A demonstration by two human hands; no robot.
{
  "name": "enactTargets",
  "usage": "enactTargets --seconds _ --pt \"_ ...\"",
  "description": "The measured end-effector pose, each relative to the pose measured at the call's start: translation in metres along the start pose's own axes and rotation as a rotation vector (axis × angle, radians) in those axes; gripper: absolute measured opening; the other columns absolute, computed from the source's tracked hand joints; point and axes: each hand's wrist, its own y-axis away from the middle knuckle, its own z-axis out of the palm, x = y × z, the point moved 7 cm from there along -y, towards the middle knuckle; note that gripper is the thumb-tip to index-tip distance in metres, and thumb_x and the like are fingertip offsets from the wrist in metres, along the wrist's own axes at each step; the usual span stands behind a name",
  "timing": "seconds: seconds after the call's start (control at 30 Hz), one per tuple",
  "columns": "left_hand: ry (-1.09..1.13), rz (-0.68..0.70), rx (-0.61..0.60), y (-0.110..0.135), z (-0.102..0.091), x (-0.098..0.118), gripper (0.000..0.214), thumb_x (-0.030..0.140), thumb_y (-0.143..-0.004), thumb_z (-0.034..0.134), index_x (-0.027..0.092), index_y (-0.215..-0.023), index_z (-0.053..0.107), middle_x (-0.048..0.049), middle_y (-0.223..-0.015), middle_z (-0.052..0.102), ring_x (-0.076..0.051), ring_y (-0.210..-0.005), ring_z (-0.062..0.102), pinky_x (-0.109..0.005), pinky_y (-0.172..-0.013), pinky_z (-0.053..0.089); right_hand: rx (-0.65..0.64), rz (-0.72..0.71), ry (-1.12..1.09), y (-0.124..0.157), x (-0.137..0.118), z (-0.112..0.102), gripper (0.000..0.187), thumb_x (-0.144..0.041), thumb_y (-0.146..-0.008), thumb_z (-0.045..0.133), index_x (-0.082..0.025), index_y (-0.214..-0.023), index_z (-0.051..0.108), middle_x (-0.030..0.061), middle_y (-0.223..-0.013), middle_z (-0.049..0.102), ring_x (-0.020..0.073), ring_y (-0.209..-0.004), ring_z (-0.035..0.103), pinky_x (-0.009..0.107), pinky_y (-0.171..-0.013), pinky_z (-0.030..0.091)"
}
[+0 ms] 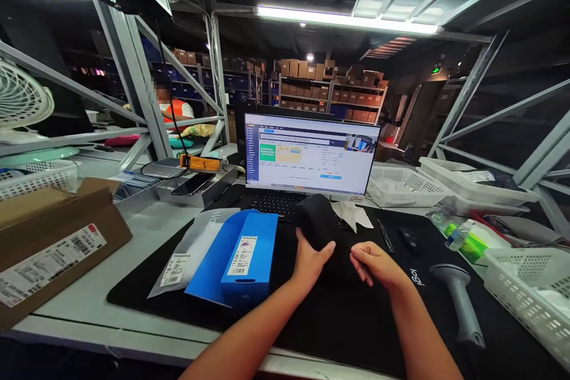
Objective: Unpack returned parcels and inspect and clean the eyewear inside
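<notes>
Fingers [327, 249] of the left hand [312, 261] clamp one black roll [318, 217]; the right hand [378, 264] curls beside it, grip unclear. One blue box [249, 258] lies left; the roll's outline is indistinct.

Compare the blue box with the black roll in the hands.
The blue box is flat-sided and bright, with a white label; the black roll is rounded, dark and shows no label. The blue box lies untouched; the black roll is held by the left hand, with the right hand at its edge. Both lie on the black mat.
</notes>
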Motion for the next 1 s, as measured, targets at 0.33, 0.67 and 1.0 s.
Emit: enactTargets --seconds 0.33,0.67,1.0 --pt "-0.666 0.519 -0.637 0.039 0.039 0.014 0.116 0.013 -0.048 0.083 0.027 -0.154 0.037 -0.0173 -0.143 0.05 -0.041 -0.129 0.048 -0.056 -0.111 0.038 0.63 -0.134 -0.194 0.039 -0.013 -0.076 0.062 -0.078 -0.063 0.073 -0.019 -0.055 0.056 0.0029 -0.039 0.056 0.0068 -0.025 0.038 0.018 -0.027 0.02" --pt "-0.524 0.515 -0.696 0.029 0.033 0.023 0.115 0.014 -0.046 0.084 0.03 -0.152 0.041 -0.0135 -0.139 0.054 -0.038 -0.125 0.052 -0.052 -0.109 0.041 0.866 -0.242 -0.063 0.036 -0.013 -0.068 0.058 -0.075 -0.077 0.064 -0.019 -0.06 0.061 -0.0013 -0.041 0.051 0.0079 -0.031 0.04 0.021 -0.031 0.028" --pt "0.406 -0.449 -0.175 0.009 0.006 -0.032 0.073 0.034 -0.076 0.076 0.022 -0.139 0.041 -0.0141 -0.129 0.064 -0.028 -0.115 0.064 -0.045 -0.102 0.049 0.408 -0.217 0.136 -0.002 0.006 0.002 0.041 -0.052 -0.086 0.065 -0.022 -0.111 0.076 0.0131 -0.12 0.073 0.0307 -0.112 0.069 0.051 -0.097 0.055"
